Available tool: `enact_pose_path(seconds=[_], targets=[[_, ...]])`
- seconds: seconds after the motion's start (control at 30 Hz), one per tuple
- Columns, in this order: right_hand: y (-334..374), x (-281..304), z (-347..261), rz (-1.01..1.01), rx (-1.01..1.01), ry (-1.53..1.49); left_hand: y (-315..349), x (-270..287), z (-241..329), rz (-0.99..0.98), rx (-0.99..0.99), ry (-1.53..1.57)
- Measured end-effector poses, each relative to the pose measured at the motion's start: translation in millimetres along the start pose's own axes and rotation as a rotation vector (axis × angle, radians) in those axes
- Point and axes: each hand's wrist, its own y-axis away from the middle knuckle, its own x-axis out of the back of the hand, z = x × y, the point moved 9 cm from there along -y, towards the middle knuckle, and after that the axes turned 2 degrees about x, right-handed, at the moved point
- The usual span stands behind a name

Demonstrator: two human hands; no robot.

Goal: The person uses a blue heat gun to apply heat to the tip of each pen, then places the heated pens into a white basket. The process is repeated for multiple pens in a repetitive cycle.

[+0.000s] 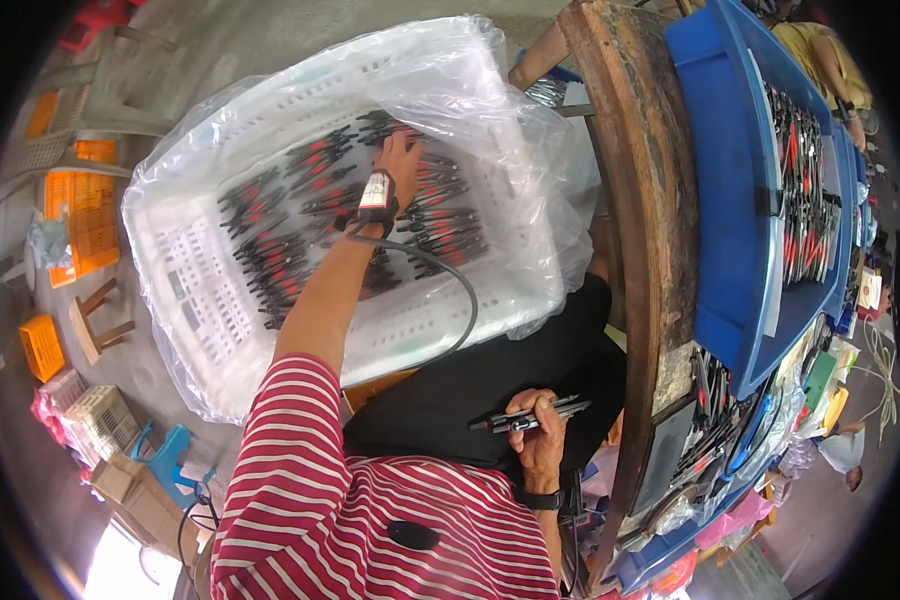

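Observation:
My left hand (398, 168) reaches down into a white plastic crate (175, 250) lined with clear plastic film. Its fingers look apart, touching the black-and-red pens (315, 160) at the crate's far side; their tips are partly hidden. The pens lie in several dense rows, red parts showing among black. Closer to my body, over my dark trousers, my right hand (538, 430) is closed around a small bunch of pens (515, 420), black and silvery, held roughly level and pointing sideways.
A worn wooden table edge (635, 200) runs along my right. On it stand a blue bin (715, 200) of pens and more loose pens (710, 400). A grey cable (465, 290) trails from my left wrist. Orange crates (90, 215) and a wooden stool (95, 320) are at left.

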Motion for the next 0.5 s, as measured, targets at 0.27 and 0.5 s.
enact_pose_path(seconds=[0.27, 0.5], targets=[[0, 2, 1, 0.008, -0.009, 0.012, -4, -11, 10, 0.002, -0.079, -0.358], [0, 3, 2, 0.018, -0.023, 0.005, 0, -9, 12, 0.041, -0.111, -0.471]])
